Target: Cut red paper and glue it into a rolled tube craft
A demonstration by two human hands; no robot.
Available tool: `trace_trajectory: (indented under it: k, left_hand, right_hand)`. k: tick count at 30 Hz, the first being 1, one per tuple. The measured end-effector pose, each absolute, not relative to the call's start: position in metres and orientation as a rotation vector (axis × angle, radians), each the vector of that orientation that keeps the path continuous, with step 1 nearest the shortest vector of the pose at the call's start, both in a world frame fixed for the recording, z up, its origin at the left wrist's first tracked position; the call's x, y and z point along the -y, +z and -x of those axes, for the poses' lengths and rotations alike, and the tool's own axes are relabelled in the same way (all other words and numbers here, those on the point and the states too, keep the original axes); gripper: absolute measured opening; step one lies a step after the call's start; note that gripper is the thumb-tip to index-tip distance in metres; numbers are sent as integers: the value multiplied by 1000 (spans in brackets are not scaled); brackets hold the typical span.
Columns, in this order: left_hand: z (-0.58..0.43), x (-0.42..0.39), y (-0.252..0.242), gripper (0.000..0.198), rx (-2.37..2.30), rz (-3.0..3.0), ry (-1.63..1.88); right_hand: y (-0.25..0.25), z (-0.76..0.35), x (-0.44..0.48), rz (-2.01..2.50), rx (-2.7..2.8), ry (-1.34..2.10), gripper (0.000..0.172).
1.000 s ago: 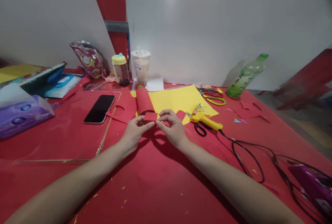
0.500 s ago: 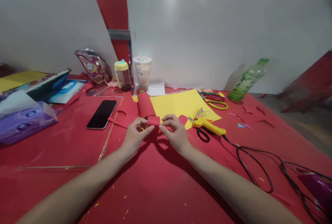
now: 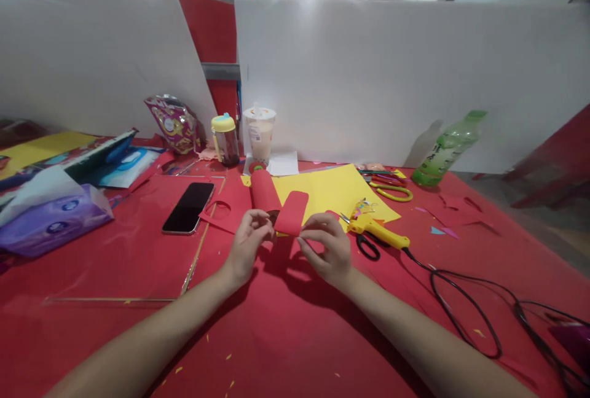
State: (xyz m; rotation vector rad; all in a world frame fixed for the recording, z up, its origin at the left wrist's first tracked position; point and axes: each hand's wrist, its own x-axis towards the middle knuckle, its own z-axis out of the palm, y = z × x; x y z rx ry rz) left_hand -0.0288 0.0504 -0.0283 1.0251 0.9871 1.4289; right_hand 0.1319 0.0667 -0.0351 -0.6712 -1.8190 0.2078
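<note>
The red paper strip [image 3: 292,212] was up off the worktop [image 3: 258,349], in front of the person and just to the right of the near end of a red tube [image 3: 264,190]. It tilted, its far end over a yellow sheet [image 3: 338,180]. The right hand [image 3: 328,247] had its thumb and fingertips pinched together on the strip's lower right corner. The left hand [image 3: 250,244] was at the strip's left side, fingers curled and thumb close to them; whether it touched the paper could not be told.

The strip looked very light, like thin card: stiff enough to stand out from a one-corner pinch, yet likely to crease or tear if squeezed or pulled hard. Its dry, matt face seemed unlikely to slip. The best hold would probably be a gentle pinch at the edges or corners, leaving the middle flat. A yellow glue gun [image 3: 382,233] and black-handled scissors [image 3: 369,249] lay to the right of the right hand, apart from it.
</note>
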Motion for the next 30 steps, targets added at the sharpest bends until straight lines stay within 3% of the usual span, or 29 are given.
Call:
trace_trajectory:
  k: [6,22,25,30]
  left_hand:
    - [28,-52,-33,35,-1037,-962,1172]
    - [39,-56,-44,12,-1336,-1249,1306]
    - [44,-55,-46,13,-1365,-1207,1309]
    - [47,-57,-52,17,-1366,-1140,1307]
  right_hand:
    - [-53,-146,-65,536,2155,7,14]
    - [-52,-144,-64,579,2388,-104,12]
    - [-46,-155,-71,784,2424,-240,14]
    - [-17,-194,-90,1527,2427,-309,18]
